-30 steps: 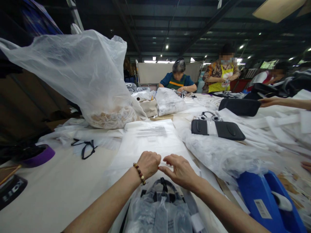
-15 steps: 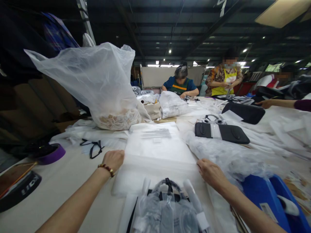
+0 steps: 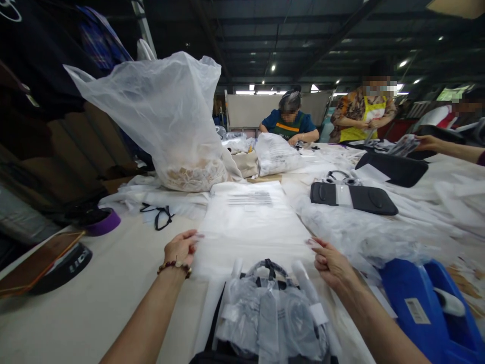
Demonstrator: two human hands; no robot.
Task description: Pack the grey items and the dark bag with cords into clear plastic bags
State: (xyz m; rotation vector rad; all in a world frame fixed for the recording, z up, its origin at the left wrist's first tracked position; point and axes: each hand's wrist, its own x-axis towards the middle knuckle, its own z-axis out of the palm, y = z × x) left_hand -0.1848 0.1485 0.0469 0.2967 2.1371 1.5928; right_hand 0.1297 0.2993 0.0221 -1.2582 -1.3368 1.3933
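Printed clear plastic bags (image 3: 250, 222) lie flat in a stack on the table in front of me. My left hand (image 3: 179, 250), with a beaded bracelet at its wrist, pinches the left edge of the top plastic bag. On the opposite edge, my right hand (image 3: 330, 260) pinches the same bag between thumb and fingers, so its near part is stretched between both hands. Close to me, below the hands, is a dark backpack (image 3: 271, 313) with its front covered in clear film. Its top handle is wrapped too, and white foam-like sleeves stand on either side.
A large translucent sack (image 3: 162, 121) stands behind left. Purple tape (image 3: 104, 222) and a phone-like object (image 3: 41, 263) lie left. On the right are a blue bin (image 3: 413, 303), crumpled plastic (image 3: 364, 237) and a black padded panel (image 3: 352, 198). Co-workers stand across the table.
Both hands have shifted their hold on the bag's side edges, with fingers now more visibly pinched. My view has swung slightly left. A co-worker's hand at right now holds a film-wrapped item.
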